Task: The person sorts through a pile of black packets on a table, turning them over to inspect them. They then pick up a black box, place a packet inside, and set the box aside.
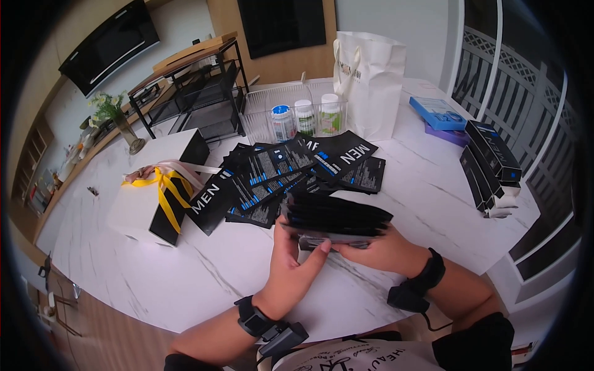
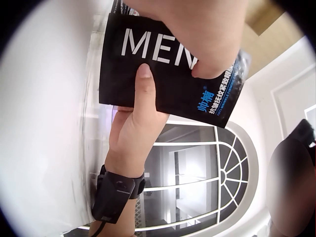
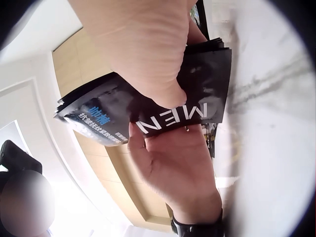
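Note:
Above the near part of the table, both hands hold a stack of black foil sachets, printed MEN in white with blue lettering. My left hand grips the stack's left end, its thumb along the near side. At the other end my right hand grips it too. In the left wrist view, the right thumb presses flat on the front sachet. The right wrist view shows the left hand under the bundle's lower edge. Just beyond lies a spread pile of similar black sachets.
A white box with yellow and pink ribbon stands left of the pile. Behind are a clear bin with bottles and a white paper bag. Black cartons and a blue box lie to the right on the marble-patterned table.

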Available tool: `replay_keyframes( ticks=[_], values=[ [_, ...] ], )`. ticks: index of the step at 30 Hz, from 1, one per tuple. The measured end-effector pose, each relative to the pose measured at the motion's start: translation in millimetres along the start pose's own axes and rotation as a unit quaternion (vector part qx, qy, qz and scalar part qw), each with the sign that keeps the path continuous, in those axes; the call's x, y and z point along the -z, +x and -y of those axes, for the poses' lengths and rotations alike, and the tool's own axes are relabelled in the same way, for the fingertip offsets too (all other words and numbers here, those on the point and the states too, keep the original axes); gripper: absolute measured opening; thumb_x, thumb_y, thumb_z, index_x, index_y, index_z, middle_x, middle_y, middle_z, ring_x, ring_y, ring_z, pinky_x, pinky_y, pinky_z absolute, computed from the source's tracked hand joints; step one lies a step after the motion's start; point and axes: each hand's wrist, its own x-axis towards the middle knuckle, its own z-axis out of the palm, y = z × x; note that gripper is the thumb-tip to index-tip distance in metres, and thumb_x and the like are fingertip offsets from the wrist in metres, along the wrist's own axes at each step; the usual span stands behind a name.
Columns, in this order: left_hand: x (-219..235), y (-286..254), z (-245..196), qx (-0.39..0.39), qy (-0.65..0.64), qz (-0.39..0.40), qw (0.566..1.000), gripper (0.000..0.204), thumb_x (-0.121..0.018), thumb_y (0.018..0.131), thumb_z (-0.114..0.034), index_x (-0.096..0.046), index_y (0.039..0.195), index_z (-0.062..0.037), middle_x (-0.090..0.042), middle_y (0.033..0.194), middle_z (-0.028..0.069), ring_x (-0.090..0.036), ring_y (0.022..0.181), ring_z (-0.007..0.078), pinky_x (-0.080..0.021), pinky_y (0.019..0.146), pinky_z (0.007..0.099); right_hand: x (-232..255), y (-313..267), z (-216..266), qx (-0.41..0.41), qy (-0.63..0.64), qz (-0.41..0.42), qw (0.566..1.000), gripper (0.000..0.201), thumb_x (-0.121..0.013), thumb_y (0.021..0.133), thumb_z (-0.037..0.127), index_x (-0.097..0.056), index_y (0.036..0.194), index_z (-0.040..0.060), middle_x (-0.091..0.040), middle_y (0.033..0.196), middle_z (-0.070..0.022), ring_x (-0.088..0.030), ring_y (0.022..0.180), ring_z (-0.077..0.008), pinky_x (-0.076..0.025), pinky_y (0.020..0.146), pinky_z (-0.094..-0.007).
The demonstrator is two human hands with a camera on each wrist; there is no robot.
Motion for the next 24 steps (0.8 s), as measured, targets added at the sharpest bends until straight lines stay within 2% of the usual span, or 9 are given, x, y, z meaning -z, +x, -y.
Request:
replay_keyframes(
  ticks=[2,7,10,12,14,16,18,21,24],
  values=[
    [-1,0,2,-0.031,0.003,0.005,1.000,0.054,-0.057,0.079,0.001,-0.028,0.126,-0.0039,-0.043,0.116,0.0081,-0.042,0.107,0.0148,-0.033,0.092,0.0293,0,3,0,0.008,0.018,-0.008,1.000,0.035,-0.067,0.074,0.014,-0.053,0.105,0.0029,-0.062,0.091,-0.0081,-0.059,0.084,-0.0149,-0.046,0.074,-0.0270],
    [0,1,4,0.019,-0.008,-0.001,1.000,0.053,-0.056,0.080,0.001,-0.029,0.125,-0.0029,-0.044,0.115,0.0079,-0.042,0.107,0.0148,-0.033,0.092,0.0289,-3,5,-6,0.061,0.079,-0.050,0.994,0.047,-0.069,0.071,0.010,-0.045,0.111,0.0021,-0.059,0.095,-0.0060,-0.056,0.088,-0.0139,-0.045,0.076,-0.0268],
    [-1,5,7,-0.002,0.020,0.029,0.999,0.051,-0.055,0.081,0.001,-0.030,0.125,-0.0028,-0.045,0.114,0.0076,-0.045,0.103,0.0138,-0.035,0.090,0.0263,1,3,-1,0.047,0.081,-0.065,0.994,0.049,-0.069,0.071,0.010,-0.043,0.112,0.0004,-0.057,0.099,-0.0075,-0.055,0.091,-0.0137,-0.045,0.078,-0.0271],
    [-1,7,7,0.021,-0.011,0.024,0.999,0.047,-0.055,0.082,0.001,-0.033,0.123,-0.0030,-0.048,0.111,0.0070,-0.047,0.101,0.0127,-0.037,0.088,0.0253,2,2,-1,-0.055,0.121,-0.065,0.989,0.053,-0.069,0.071,0.008,-0.040,0.114,-0.0007,-0.055,0.104,-0.0094,-0.052,0.096,-0.0115,-0.044,0.081,-0.0275],
    [0,11,4,0.044,-0.043,0.018,0.998,0.044,-0.054,0.082,0.001,-0.036,0.121,-0.0033,-0.050,0.109,0.0064,-0.049,0.098,0.0115,-0.038,0.087,0.0243,1,4,0,-0.015,0.218,-0.093,0.971,0.049,-0.064,0.077,0.006,-0.038,0.118,0.0007,-0.052,0.109,-0.0077,-0.051,0.099,-0.0112,-0.043,0.084,-0.0277],
    [8,14,-5,0.168,-0.129,0.035,0.977,0.037,-0.054,0.082,0.002,-0.042,0.117,-0.0035,-0.054,0.105,0.0047,-0.052,0.093,0.0091,-0.042,0.082,0.0240,6,8,3,-0.062,0.306,-0.052,0.949,0.047,-0.062,0.079,0.005,-0.037,0.119,0.0003,-0.052,0.110,-0.0064,-0.050,0.100,-0.0118,-0.042,0.087,-0.0277],
    [10,14,-3,0.154,-0.123,0.042,0.979,0.032,-0.054,0.084,-0.003,-0.046,0.114,-0.0047,-0.056,0.101,0.0036,-0.054,0.090,0.0087,-0.045,0.079,0.0253,9,9,10,-0.077,0.337,-0.028,0.938,0.048,-0.062,0.079,0.005,-0.036,0.119,0.0001,-0.051,0.111,-0.0065,-0.049,0.102,-0.0120,-0.041,0.088,-0.0280],
    [10,10,-8,0.353,-0.279,0.051,0.891,0.033,-0.052,0.086,-0.016,-0.045,0.116,-0.0035,-0.058,0.100,0.0055,-0.058,0.090,0.0146,-0.048,0.079,0.0284,3,8,6,-0.083,0.352,0.004,0.932,0.051,-0.062,0.079,0.006,-0.033,0.121,-0.0001,-0.049,0.113,-0.0070,-0.047,0.104,-0.0124,-0.040,0.090,-0.0285],
    [11,6,3,0.397,-0.318,0.047,0.860,0.043,-0.048,0.089,-0.032,-0.043,0.119,-0.0017,-0.055,0.109,0.0122,-0.058,0.096,0.0235,-0.047,0.085,0.0377,-1,7,-5,-0.069,0.316,0.011,0.946,0.058,-0.065,0.077,0.007,-0.030,0.123,-0.0004,-0.047,0.115,-0.0084,-0.046,0.107,-0.0133,-0.038,0.091,-0.0292]
  ],
)
